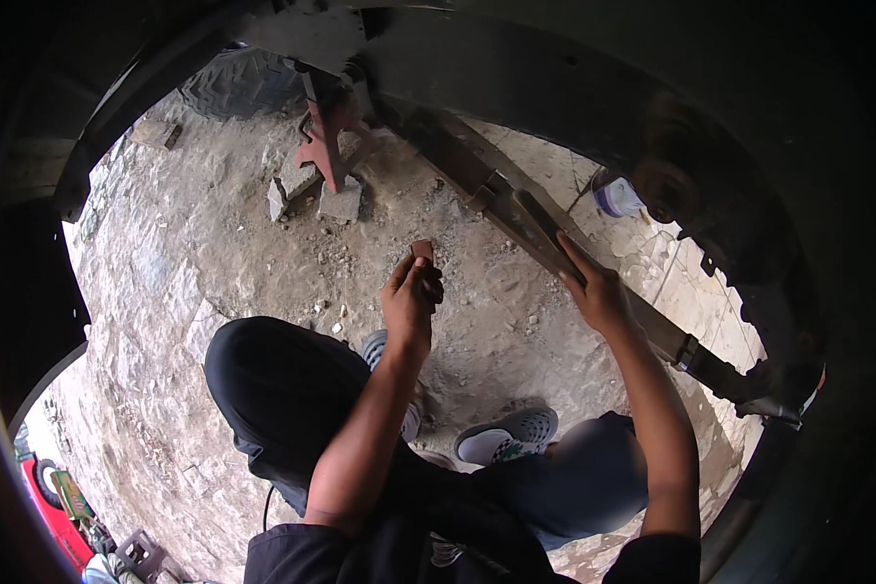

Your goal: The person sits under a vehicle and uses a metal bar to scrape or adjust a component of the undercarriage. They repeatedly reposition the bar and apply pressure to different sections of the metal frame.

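My left hand (pixel 411 302) is closed around a small flat reddish-brown piece (pixel 422 250) that looks like folded sandpaper. The piece sticks up between thumb and fingers, above the dirt floor. To the right, my right hand (pixel 602 290) rests against a long dark metal bar, which looks like a leaf spring (pixel 545 243). Its visible fingers are stretched out along the metal; the rest of the palm's contact is hidden. Metal clamps (pixel 485 193) wrap the bar, which runs diagonally from the upper middle to the lower right.
A reddish jack stand (pixel 333 146) stands by broken concrete blocks (pixel 341 201) near a tyre (pixel 241 83). Dark vehicle bodywork (pixel 555 73) arches overhead and to the right. A white and purple tub (pixel 617 197) lies beyond the bar. Small stones (pixel 339 255) litter the floor around my shoes (pixel 509 436).
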`<action>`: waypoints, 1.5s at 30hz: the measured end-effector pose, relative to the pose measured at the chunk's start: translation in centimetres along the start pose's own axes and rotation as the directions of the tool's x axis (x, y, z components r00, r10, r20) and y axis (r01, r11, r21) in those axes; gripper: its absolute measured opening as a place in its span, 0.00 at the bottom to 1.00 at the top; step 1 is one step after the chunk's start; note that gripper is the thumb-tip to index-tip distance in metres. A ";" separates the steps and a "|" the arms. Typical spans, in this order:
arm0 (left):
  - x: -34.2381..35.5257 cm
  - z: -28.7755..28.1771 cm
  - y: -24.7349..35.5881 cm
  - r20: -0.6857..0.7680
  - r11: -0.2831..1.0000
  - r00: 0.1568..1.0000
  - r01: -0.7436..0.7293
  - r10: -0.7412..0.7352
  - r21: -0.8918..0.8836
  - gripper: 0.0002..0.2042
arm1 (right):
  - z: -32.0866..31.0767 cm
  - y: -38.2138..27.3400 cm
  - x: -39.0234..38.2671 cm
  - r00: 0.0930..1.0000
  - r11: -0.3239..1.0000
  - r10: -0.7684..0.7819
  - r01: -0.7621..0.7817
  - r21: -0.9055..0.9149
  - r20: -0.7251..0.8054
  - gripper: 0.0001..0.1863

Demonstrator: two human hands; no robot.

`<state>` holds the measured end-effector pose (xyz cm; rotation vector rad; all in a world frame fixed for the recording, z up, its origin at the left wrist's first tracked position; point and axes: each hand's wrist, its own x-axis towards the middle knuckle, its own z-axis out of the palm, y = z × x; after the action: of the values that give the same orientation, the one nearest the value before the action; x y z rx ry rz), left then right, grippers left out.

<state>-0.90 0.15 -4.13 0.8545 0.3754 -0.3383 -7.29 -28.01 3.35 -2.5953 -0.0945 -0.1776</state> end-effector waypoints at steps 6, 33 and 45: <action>0.7 -1.5 0.8 -0.040 1.000 0.999 -0.005 0.004 -0.029 0.11 | 3.1 -1.1 5.8 0.987 0.991 -0.131 0.128 -0.038 -0.092 0.35; -0.7 -2.6 7.6 -0.061 0.913 0.930 -0.367 0.362 -0.175 0.11 | 14.5 -18.1 7.9 0.878 0.846 0.476 -0.444 0.296 -0.046 0.42; 0.2 -7.0 8.0 -0.178 0.913 0.935 -0.341 0.306 -0.223 0.09 | 12.3 -16.1 10.3 0.844 0.803 0.536 -0.504 0.318 -0.016 0.42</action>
<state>1.48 10.50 -3.09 0.6778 0.3893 0.0796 2.60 -7.53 2.51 -2.1994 0.5874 -0.0873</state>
